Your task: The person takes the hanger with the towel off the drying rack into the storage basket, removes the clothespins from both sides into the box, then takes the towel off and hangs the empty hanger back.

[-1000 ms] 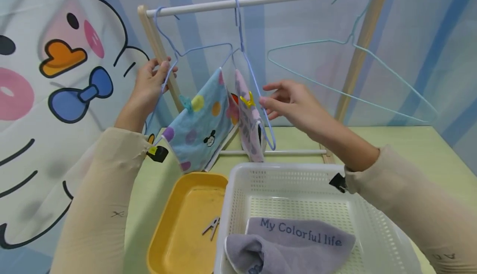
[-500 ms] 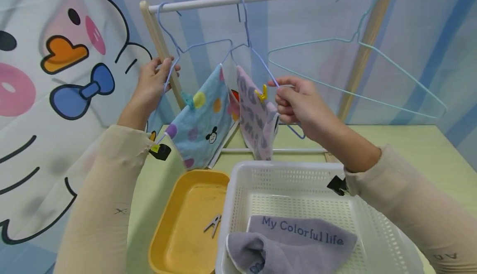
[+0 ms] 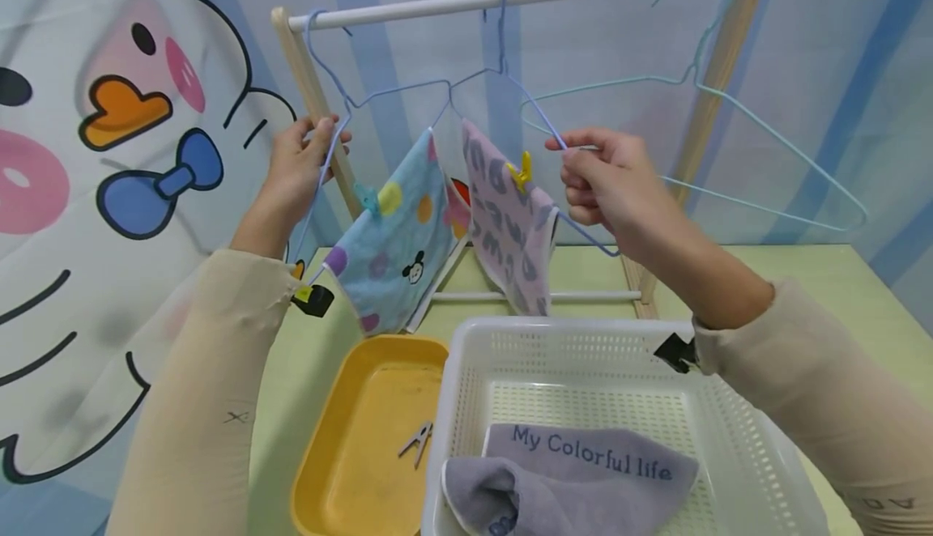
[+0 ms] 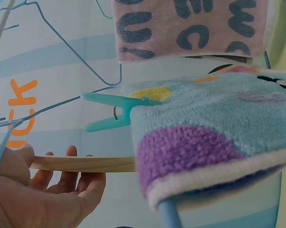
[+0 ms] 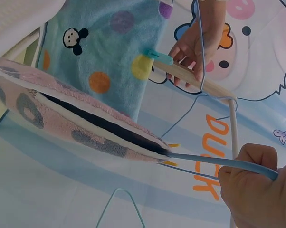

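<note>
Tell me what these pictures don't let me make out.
Head: lower end of grey towel, cut off by bottom edge.
Head: right side of yellow tray, behind white basket.
Head: part of green hanger, behind right hand.
Left wrist: rest of pink towel, cut off by top edge.

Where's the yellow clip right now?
In the head view, the yellow clip is slightly right of centre, on the upper edge of the pink towel, left of the right hand.

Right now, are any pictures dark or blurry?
Head view: brightest, lettering on the grey towel readable, soft shadow on the table beside the yellow tray. Left wrist view: dimmer, nearest hanger end slightly soft. Right wrist view: dimmer too, white basket edge a bit blurry.
</note>
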Demonstrator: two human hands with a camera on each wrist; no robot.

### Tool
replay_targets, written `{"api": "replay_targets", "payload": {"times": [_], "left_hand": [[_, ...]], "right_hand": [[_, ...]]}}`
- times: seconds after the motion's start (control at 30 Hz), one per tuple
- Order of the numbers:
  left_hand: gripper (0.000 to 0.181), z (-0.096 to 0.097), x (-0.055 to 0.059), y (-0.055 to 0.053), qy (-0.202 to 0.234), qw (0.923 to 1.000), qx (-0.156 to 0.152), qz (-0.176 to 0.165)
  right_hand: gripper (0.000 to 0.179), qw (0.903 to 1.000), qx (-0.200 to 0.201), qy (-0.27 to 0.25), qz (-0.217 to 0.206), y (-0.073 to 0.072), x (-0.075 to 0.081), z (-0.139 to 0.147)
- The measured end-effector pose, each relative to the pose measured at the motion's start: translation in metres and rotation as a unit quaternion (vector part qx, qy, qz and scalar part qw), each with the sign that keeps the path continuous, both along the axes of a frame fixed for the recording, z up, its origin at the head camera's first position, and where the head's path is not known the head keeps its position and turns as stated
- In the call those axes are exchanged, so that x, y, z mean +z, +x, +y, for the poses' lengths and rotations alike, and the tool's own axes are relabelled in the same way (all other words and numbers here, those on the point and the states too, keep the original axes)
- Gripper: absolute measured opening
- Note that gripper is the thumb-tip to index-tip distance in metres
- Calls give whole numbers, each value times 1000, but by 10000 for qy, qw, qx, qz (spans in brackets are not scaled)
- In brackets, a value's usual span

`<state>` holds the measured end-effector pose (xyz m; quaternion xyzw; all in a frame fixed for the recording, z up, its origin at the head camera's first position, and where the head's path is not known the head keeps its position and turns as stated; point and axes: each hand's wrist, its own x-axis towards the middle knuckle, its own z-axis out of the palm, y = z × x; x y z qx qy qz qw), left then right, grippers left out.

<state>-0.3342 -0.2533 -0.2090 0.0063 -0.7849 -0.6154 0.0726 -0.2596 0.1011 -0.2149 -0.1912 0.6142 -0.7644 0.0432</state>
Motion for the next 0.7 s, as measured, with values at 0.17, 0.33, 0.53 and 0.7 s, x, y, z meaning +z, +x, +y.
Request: {"api": "replay_targets", "payload": {"times": [0.17,0.33,0.53,0.7], "left_hand": [[55,0,0,0,48,10000,15,-10],[56,0,1,-1,71,10000,-13,-11],[56,0,1,-2,175,9998,-2,-79],[56,0,1,0,198,9998,-19,-43]], "right_hand": [[19,9998,-23,-142,141,3,5,6],[18,9995,-33,-282,141,8,7,17],[15,9993,-96,-313,161,10,5,33],[14,9993,-243,-209,176,9,6,46]]}}
